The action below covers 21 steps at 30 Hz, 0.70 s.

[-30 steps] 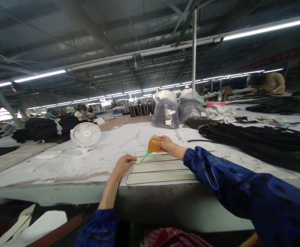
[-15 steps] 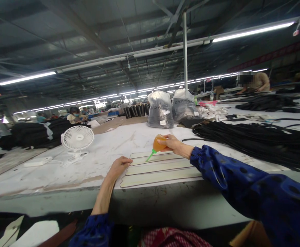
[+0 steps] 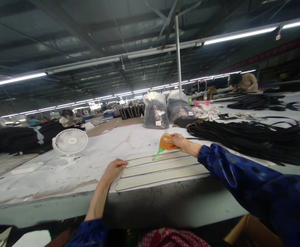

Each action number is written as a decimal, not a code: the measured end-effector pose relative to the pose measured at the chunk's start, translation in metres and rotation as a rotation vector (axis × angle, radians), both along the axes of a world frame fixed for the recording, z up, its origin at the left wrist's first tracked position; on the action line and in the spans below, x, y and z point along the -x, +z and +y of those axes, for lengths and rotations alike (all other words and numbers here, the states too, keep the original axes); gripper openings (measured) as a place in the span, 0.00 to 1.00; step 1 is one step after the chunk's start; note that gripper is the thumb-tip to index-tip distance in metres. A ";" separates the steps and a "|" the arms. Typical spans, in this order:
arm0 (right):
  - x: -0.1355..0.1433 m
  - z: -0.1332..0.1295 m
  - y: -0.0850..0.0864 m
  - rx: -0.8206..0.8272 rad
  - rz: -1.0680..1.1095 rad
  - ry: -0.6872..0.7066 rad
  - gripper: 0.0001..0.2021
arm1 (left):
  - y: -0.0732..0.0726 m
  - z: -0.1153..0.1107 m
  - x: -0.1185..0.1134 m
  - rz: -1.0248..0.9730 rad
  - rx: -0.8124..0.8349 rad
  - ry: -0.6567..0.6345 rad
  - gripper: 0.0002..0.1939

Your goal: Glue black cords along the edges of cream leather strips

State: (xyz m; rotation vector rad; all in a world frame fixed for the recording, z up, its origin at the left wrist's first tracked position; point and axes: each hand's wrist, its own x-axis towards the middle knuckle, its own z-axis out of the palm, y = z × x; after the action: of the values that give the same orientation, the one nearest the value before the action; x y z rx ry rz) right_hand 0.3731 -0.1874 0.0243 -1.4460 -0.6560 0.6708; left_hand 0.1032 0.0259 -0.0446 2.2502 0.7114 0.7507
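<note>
My right hand (image 3: 179, 141) is closed around a squeeze bottle (image 3: 165, 143) of amber liquid. The bottle tilts down to the left, and its green nozzle (image 3: 157, 154) points at one of several pale, dark-edged strips (image 3: 162, 167) lying side by side on the white tabletop. The nozzle tip is at or just above the strip; I cannot tell which. My left hand (image 3: 114, 169) has its fingers together on the left end of a strip farther back. The right ends of the strips are partly hidden behind my right forearm.
A white fan (image 3: 70, 141) stands on the left beside a power strip (image 3: 27, 168). Two filled plastic bags (image 3: 156, 111) sit behind the strips, near a metal pole (image 3: 178, 53). Long black straps (image 3: 244, 139) are heaped on the right. Co-workers sit or bend farther back.
The bottle has moved a little to the right along the strip in my right hand. My left hand stays at the strip's end. The whole view has shifted slightly.
</note>
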 end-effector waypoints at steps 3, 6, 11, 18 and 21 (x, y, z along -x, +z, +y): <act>-0.007 -0.008 -0.001 -0.011 0.006 -0.003 0.18 | 0.000 0.000 0.000 0.001 0.002 0.000 0.14; -0.015 -0.016 -0.001 -0.024 0.012 0.017 0.19 | 0.001 -0.001 0.000 0.015 0.002 0.005 0.15; -0.024 -0.026 -0.001 -0.023 0.022 -0.042 0.18 | 0.004 -0.003 0.001 0.036 -0.002 -0.003 0.16; -0.033 -0.043 0.001 0.003 0.011 -0.079 0.20 | 0.001 0.002 0.001 0.042 -0.005 -0.001 0.17; -0.042 -0.052 -0.001 -0.004 -0.004 -0.078 0.16 | -0.002 0.005 0.001 0.043 -0.008 -0.001 0.17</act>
State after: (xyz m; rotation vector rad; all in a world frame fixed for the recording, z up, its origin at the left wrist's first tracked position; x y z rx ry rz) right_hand 0.4153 -0.2389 0.0237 -1.4620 -0.6002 0.6057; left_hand 0.1019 0.0309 -0.0465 2.2800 0.7282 0.7083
